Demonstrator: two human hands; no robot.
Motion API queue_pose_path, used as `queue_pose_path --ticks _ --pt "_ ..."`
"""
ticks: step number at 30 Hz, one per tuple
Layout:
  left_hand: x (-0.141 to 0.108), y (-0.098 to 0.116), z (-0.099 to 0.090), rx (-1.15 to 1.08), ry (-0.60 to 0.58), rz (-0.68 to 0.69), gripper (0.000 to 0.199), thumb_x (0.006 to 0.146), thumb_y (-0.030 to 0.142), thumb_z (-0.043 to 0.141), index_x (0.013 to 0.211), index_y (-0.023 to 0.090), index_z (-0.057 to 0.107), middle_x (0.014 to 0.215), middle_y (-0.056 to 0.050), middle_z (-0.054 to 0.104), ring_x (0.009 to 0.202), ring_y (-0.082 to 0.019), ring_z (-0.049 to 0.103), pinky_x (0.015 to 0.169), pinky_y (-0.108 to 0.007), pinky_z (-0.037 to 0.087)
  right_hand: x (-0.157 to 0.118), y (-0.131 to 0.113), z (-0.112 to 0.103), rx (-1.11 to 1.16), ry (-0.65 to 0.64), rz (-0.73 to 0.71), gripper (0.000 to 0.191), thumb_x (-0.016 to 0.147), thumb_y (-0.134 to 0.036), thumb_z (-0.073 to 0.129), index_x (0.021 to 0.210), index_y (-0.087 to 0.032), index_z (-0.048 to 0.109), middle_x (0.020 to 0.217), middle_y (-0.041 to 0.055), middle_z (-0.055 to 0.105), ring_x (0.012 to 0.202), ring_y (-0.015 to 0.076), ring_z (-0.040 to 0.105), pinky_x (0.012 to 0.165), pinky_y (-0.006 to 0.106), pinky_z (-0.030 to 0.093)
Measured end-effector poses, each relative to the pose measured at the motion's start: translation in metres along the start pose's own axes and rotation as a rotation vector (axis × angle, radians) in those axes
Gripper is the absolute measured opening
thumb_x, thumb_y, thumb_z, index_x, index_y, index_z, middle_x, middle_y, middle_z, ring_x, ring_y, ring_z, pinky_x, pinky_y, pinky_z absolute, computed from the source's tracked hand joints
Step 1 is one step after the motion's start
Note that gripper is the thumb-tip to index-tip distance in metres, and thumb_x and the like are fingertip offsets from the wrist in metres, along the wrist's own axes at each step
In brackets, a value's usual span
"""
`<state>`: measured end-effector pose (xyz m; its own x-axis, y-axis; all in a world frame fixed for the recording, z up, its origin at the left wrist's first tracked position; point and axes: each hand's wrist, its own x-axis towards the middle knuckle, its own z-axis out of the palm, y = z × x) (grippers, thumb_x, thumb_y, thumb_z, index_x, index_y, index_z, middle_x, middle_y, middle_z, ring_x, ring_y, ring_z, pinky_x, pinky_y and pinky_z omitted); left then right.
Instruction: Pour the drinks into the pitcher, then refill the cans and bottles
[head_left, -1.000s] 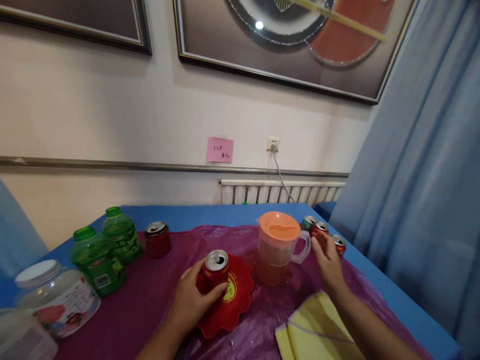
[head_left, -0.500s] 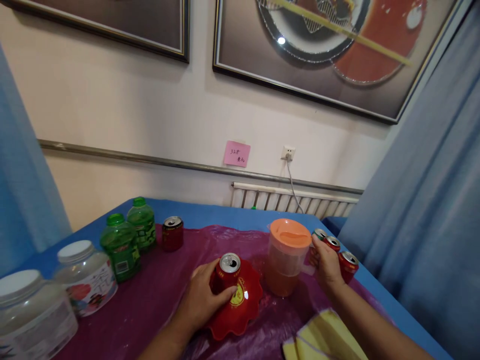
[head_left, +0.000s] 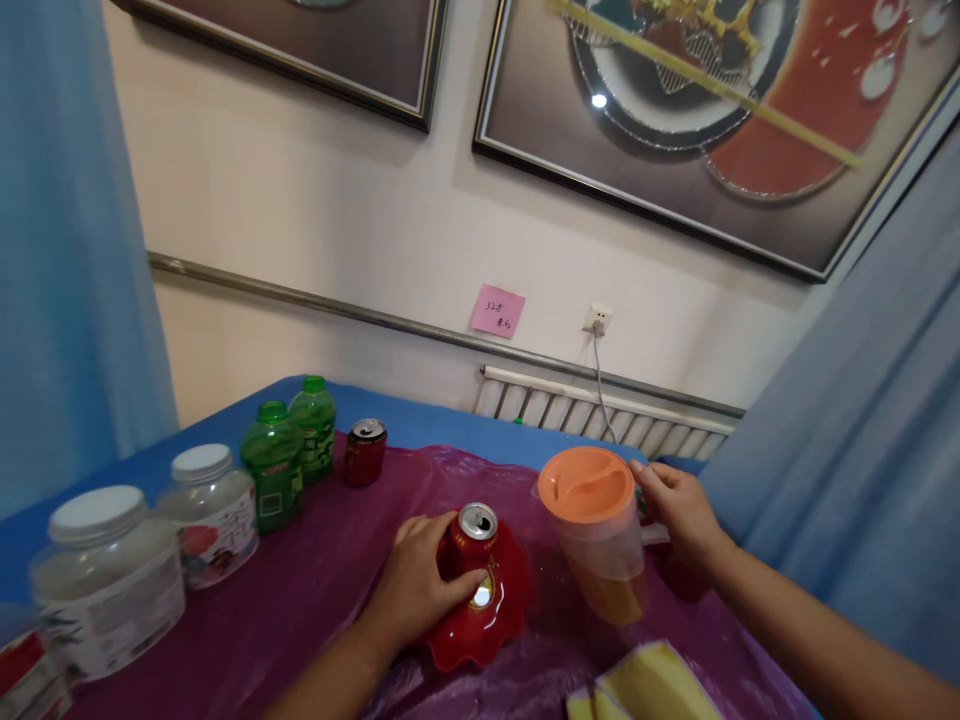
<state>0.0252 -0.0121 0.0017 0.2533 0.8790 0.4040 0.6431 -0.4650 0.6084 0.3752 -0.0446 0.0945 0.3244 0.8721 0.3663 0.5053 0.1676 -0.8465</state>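
Note:
My left hand point(head_left: 420, 580) is closed around an opened red drink can point(head_left: 471, 548), which stands upright on a red scalloped-edge plate point(head_left: 506, 610). To the right, my right hand point(head_left: 679, 515) grips the handle of a clear plastic pitcher point(head_left: 600, 560) with an orange lid. Amber liquid fills the pitcher's lower part. The pitcher leans, its lid side tipped left towards the can, and its base seems raised off the table. Behind my right hand, other cans are mostly hidden; a red one point(head_left: 684, 578) partly shows.
At left stand two white-lidded jars point(head_left: 112, 590), two green bottles point(head_left: 271, 470) and another red can point(head_left: 366, 455). A folded yellow cloth point(head_left: 652, 685) lies at the front right on the purple plastic sheet point(head_left: 315, 580). Behind the blue-covered table are a radiator point(head_left: 570, 410) and wall.
My right hand has lifted and tilted the pitcher, its lid now leaning left. My left hand keeps holding the can on the plate. The camera view has shifted left.

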Motion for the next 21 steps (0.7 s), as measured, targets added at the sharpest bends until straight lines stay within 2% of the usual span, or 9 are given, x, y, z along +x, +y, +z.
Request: queue_pose_path --ticks 9,21 --pt "-0.002 0.008 -0.005 -0.020 -0.060 -0.038 0.068 0.064 0.046 0.082 0.125 0.019 0.066 0.115 -0.012 0.071 0.114 -0.035 0.060 0.106 -0.051 0.040 0.000 -0.034 0.005 -0.067 -0.140 0.007 0.055 0.079 -0.063 0.066 0.054 -0.024 0.036 0.049 -0.0071 0.032 0.047 0.0093 0.030 0.044 0.024 0.025" --pt "-0.007 0.015 -0.008 -0.063 -0.079 0.017 0.061 0.062 0.037 0.083 0.120 0.025 0.067 0.111 -0.007 0.072 0.107 -0.031 0.061 0.105 -0.048 0.038 0.000 -0.051 0.020 -0.160 -0.190 -0.061 0.058 0.076 -0.066 0.064 0.055 -0.025 0.030 0.056 -0.0064 0.024 0.050 0.0099 0.027 0.044 0.023 0.027"
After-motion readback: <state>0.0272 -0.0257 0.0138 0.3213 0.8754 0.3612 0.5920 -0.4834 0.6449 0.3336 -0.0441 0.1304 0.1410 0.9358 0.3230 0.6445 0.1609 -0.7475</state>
